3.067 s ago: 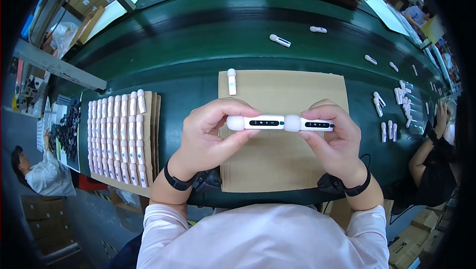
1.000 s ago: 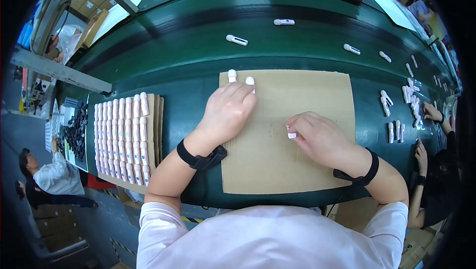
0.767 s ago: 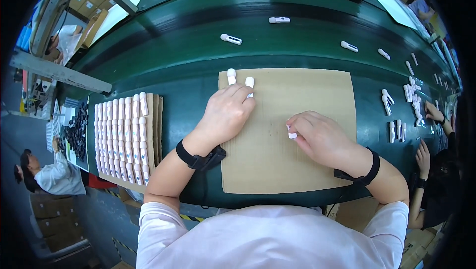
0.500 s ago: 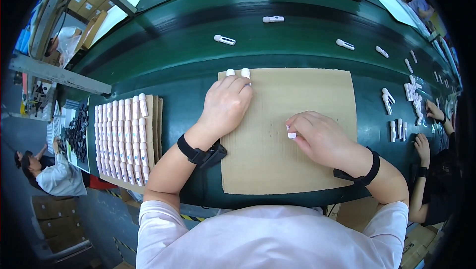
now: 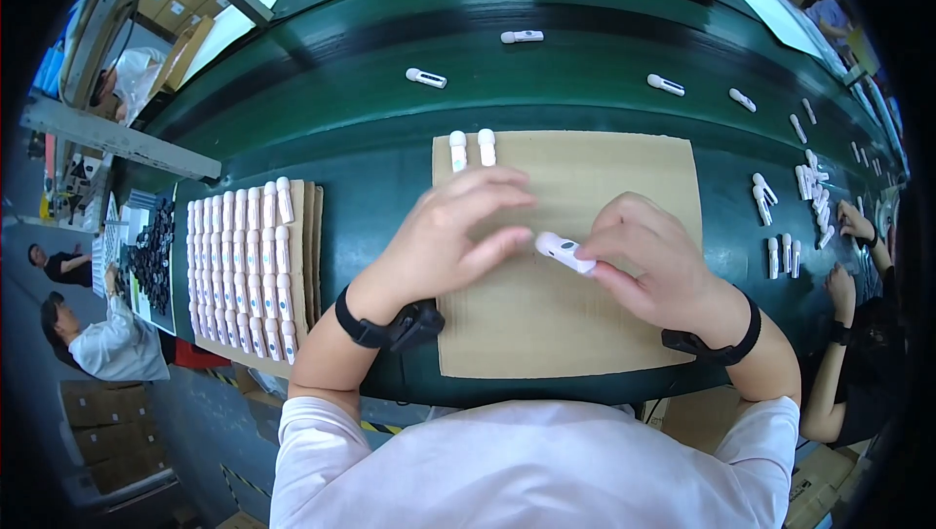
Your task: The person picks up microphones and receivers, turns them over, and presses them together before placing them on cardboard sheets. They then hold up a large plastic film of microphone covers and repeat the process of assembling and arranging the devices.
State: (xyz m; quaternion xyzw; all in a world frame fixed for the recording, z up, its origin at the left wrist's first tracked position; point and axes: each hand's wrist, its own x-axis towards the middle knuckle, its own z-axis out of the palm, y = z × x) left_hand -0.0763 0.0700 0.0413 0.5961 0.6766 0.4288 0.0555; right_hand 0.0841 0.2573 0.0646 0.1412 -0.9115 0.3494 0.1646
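A white device with a rounded head point(image 5: 563, 250) is pinched by its body in my right hand point(image 5: 648, 261), above the brown cardboard sheet point(image 5: 575, 334). My left hand point(image 5: 448, 236) is apart from it, fingers spread and holding nothing, its fingertips close to the device's rounded head. Two similar white devices point(image 5: 487, 146) lie side by side at the sheet's far left corner, heads pointing away from me; the left hand partly covers the sheet just below them.
At left, cardboard sheets point(image 5: 309, 256) are stacked under rows of white devices point(image 5: 239, 256). Several more devices point(image 5: 666, 85) lie spaced along the green conveyor belt point(image 5: 341, 80) beyond. A loose pile of them point(image 5: 817, 188) is at right, near a co-worker's hands point(image 5: 856, 224).
My left hand has drawn back from the two devices toward me and opened. The right hand's device has turned so its head shows. Devices on the belt have shifted left.
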